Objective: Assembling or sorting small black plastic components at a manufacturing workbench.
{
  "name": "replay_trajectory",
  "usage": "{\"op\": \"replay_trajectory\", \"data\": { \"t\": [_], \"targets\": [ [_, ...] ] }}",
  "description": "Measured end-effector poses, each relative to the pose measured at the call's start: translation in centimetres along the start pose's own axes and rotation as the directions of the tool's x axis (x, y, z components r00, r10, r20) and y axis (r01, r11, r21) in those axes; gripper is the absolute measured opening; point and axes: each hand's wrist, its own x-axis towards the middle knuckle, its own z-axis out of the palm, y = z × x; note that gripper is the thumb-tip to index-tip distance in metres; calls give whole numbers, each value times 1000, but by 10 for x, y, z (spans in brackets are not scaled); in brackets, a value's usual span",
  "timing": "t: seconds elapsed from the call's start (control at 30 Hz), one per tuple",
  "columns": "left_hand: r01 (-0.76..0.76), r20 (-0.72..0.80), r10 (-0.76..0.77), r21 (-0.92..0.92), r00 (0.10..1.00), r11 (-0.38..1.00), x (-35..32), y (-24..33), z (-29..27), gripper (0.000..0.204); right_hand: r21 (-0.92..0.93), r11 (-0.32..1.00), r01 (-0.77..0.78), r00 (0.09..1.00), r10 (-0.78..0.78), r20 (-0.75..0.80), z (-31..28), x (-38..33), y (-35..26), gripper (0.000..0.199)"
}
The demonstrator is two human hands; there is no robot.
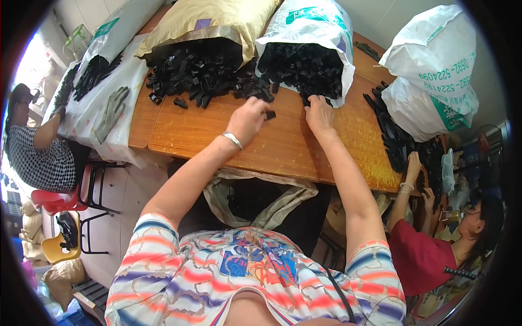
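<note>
- plainly, the left hand point(247, 120) is over the table point(288, 149), its fingers curled and nearly closed, with a small black piece point(270, 114) between thumb and fingers.
- that hand is just beside the front of the loose heap of black pieces point(198, 79), which spills onto the wood from a tan sack point(217, 19).
- the right hand point(319, 115) reaches to the lower lip of a white sack point(312, 24) lying with its mouth open; its fingers are bent downward among dark bits there, and i cannot tell whether they grip any.
- more black pieces fill that mouth.
- below the table's near edge, between the forearms, an open pale bag point(296, 200) gapes, dark inside.
- a silvery bracelet point(232, 140) circles the left wrist.
- off to the left, a grey glove point(112, 113) lies on a white covering, near a co-worker in a checked top point(41, 160).
- at the right, a co-worker in a red top point(418, 258) has one hand by long black strips point(392, 138).
</note>
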Motion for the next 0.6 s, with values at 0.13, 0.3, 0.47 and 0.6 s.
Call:
{"op": "replay_trajectory", "data": {
  "t": [0.13, 0.3, 0.47, 0.6],
  "targets": [
    [-42, 130, 22, 156, 991, 987, -23, 1, -1, 10, 80, 993, -89, 984, 75, 163, -5, -6, -20, 31],
    [37, 151, -59, 146, 987, 989, -28, 2, -7, 19, 367, 911, -188, 951, 75, 301, -15, -28, -37, 39],
    [138, 143, -141, 36, 980, 990, -41, 10, -21, 30, 320, 942, 103, 969, -168, 181, -33, -31, -37, 18],
    [59, 116, -75, 133, 990, 989, -49, 7, -17, 31, 208, 918, 338, 905, -378, 194, -32, -38, -35, 21]
  ]
}}
